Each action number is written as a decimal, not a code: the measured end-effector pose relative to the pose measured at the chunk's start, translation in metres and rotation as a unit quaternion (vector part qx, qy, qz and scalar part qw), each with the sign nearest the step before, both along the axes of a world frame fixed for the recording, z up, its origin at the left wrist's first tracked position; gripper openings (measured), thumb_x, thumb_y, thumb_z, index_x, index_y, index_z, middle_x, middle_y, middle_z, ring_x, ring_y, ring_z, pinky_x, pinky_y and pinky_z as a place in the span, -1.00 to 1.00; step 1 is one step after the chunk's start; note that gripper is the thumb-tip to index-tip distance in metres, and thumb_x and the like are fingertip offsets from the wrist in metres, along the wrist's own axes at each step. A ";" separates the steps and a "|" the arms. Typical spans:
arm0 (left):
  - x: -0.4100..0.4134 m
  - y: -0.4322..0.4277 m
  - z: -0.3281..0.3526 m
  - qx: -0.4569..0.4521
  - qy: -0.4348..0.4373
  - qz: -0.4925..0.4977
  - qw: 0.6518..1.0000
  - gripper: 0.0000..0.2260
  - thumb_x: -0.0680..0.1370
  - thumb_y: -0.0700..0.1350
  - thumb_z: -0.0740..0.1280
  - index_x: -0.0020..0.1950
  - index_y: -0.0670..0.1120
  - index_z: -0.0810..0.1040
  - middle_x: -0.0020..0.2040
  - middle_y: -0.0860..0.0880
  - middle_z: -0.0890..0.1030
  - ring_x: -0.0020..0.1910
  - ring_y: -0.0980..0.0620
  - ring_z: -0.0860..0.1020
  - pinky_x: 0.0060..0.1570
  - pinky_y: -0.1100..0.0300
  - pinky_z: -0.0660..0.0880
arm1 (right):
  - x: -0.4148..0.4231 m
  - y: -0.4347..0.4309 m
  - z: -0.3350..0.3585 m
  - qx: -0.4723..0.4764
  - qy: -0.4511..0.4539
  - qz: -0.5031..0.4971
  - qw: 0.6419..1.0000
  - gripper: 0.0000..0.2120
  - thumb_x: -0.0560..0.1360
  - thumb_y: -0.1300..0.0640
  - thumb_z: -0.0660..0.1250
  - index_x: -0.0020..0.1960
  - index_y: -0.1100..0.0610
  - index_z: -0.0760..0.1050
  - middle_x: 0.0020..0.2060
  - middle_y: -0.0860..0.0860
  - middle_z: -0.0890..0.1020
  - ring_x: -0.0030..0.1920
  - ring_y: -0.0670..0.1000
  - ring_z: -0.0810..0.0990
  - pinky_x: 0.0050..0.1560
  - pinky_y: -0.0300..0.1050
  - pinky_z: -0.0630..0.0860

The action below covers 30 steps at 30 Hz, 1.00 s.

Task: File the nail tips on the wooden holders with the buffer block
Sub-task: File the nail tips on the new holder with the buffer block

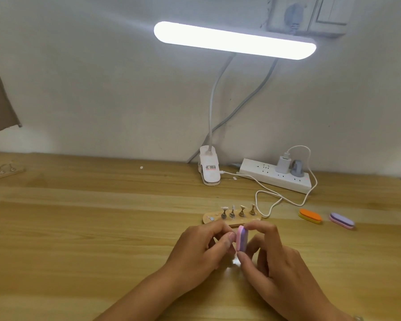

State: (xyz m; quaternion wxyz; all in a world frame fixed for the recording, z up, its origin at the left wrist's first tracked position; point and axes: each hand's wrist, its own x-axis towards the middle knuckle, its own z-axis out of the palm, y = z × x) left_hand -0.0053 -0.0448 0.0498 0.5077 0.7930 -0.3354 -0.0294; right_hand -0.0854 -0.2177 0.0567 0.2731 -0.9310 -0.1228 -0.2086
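Buffer block point(242, 238), pink and purple: upright on edge, near centre, pinched between thumb and forefinger of right hand point(276, 262).
Left hand point(199, 249): fingers curled against the block's left face; what it grips is hidden, cannot tell.
Wooden holder point(218, 222): just beyond the hands, near edge covered.
Nail tips point(242, 207): four, small, blurred.

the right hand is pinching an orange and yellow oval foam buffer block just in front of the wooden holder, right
Not quite: the right hand pinches a pink and purple oval foam buffer block just in front of the wooden holder; the head view shows it.
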 end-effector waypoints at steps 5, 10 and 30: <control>0.002 0.001 0.001 -0.010 0.018 0.002 1.000 -0.86 0.64 -0.08 0.29 -0.04 0.00 0.63 -0.22 0.09 0.64 -0.43 0.15 0.52 -0.35 0.23 0.46 | 0.002 -0.002 -0.002 0.005 0.001 -0.009 1.000 -0.62 0.41 -0.28 0.30 0.10 -0.14 0.30 -0.20 -0.25 0.56 -0.44 -0.12 0.49 -0.45 -0.36 0.35; 0.003 0.003 0.000 -0.007 0.021 -0.013 1.000 -0.86 0.64 -0.09 0.29 -0.04 -0.03 0.63 -0.21 0.02 0.62 -0.42 0.14 0.50 -0.34 0.14 0.46 | 0.001 -0.002 0.001 0.025 -0.025 -0.013 0.999 -0.66 0.42 -0.19 0.39 0.11 -0.17 0.36 -0.10 -0.25 0.54 -0.36 -0.10 0.55 -0.42 -0.28 0.48; 0.002 0.002 0.002 0.000 0.030 -0.054 0.998 -0.86 0.58 0.02 0.23 -0.10 0.13 0.57 -0.25 0.18 0.57 -0.24 0.16 0.50 -0.19 0.04 0.44 | 0.004 0.001 0.000 0.099 -0.038 0.019 0.994 -0.73 0.49 -0.08 0.32 0.16 -0.06 0.46 -0.04 -0.21 0.59 -0.36 -0.05 0.54 -0.39 -0.36 0.41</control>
